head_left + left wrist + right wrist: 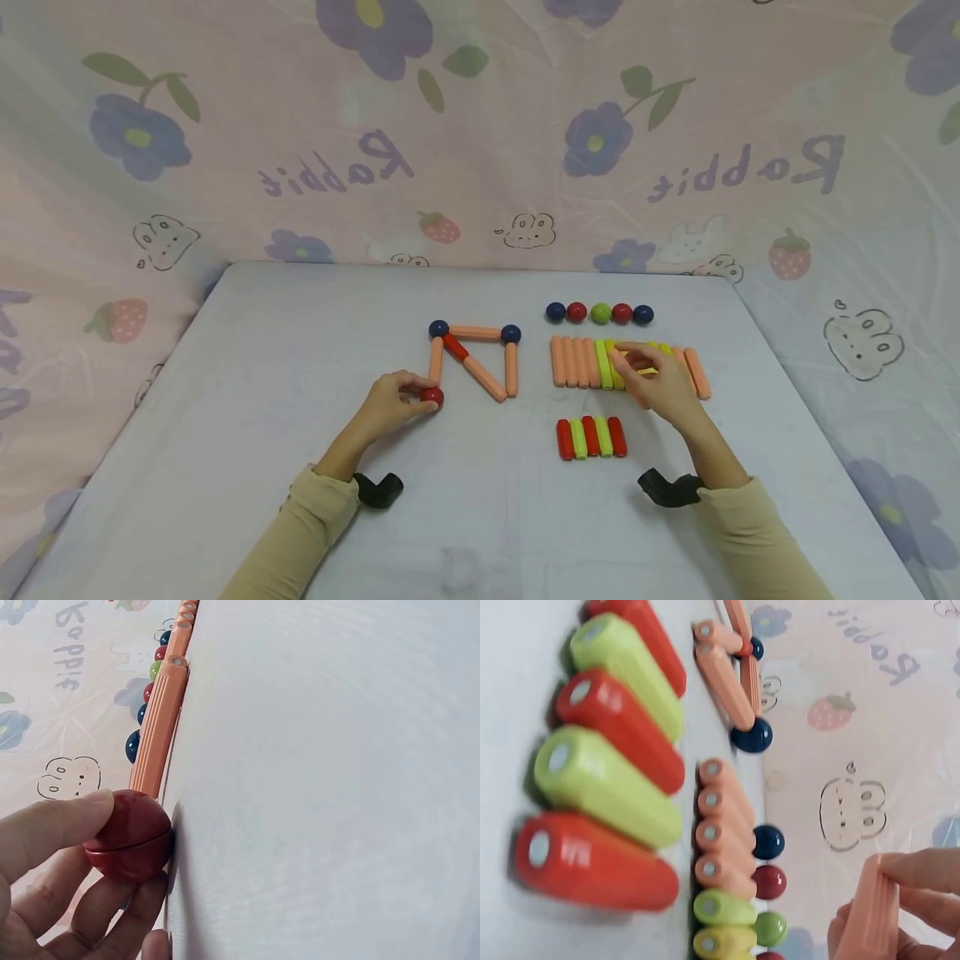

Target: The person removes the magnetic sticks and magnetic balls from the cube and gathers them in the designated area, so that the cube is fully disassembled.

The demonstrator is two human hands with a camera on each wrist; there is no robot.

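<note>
My left hand pinches a red ball between thumb and fingers, right at the near end of a peach magnetic rod. That rod runs up to a blue ball, part of a flat figure. Another peach rod spans from there to a second blue ball, with a peach rod below it. A short red rod and a peach rod form a diagonal. Over the row of rods, my right hand holds a peach rod in its fingers.
Beneath my right hand lies a row of peach, green and yellow rods, partly hidden. Behind it several balls stand in line. Short red and green rods lie nearer me on the white table. A printed curtain hangs around.
</note>
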